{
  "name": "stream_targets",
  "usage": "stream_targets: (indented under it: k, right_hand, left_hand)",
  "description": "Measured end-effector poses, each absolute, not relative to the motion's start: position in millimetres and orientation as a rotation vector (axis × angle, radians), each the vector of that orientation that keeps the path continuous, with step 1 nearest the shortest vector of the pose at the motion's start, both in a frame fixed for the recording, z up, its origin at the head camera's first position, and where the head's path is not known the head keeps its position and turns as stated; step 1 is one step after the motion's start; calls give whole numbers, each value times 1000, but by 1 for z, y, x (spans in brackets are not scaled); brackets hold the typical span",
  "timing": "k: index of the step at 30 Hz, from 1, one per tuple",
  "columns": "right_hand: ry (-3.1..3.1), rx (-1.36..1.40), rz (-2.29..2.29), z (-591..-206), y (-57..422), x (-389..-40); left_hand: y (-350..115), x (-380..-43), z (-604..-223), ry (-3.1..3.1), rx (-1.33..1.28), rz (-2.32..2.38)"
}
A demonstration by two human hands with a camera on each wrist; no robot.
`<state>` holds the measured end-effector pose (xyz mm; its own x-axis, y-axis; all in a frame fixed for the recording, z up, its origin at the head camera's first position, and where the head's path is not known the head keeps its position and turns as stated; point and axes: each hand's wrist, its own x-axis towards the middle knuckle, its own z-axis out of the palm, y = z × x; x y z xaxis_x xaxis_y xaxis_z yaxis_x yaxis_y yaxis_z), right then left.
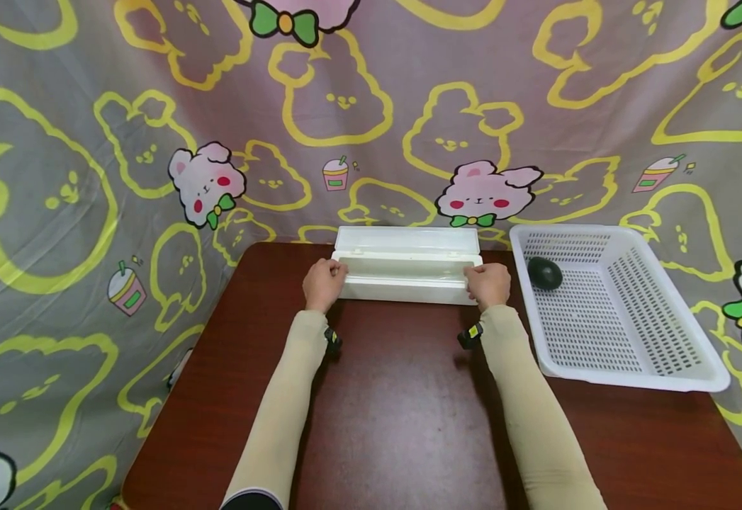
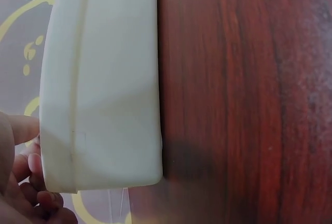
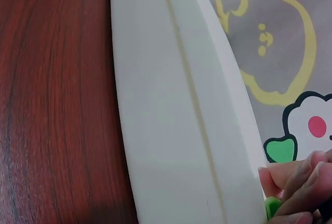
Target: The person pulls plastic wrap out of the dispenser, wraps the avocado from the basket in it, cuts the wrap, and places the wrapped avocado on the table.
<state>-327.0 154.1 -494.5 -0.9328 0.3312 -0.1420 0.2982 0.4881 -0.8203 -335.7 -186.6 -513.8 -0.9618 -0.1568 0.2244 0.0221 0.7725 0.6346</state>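
My two pale sleeves lie nearest, reaching far across the surface, a small dark wrist device on each arm. My left hand has its fingers curled at the left end of a long white box; my right hand is drawn in narrow at the right end. I cannot tell whether either pinches the rim or something thin inside. The box sits at the far side of the surface, its lid raised behind it.

I judge the step in hand to be work at the box's opening; the next move would call for both hands acting level and together.

Beyond my right hand stands a white basket with one dark green avocado-like thing at its left side. I count two hands, one box with one lid, one basket; a patterned cloth hangs behind.
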Motion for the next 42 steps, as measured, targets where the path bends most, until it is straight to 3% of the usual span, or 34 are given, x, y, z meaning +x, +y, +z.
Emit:
stream_targets:
  k: [13, 29, 42]
  right_hand:
    - [-2530, -701, 1707, -493, 152, -330]
    - [-2646, -690, 1544, -491, 153, -332]
    - [-2645, -671, 1515, -492, 152, -330]
  left_hand:
    - [-191, -338, -518, -2739, 10, -915]
    - [-194, -342, -505, -2900, -265, -600]
    - [-195, -352, -487, -3025, -206, -691]
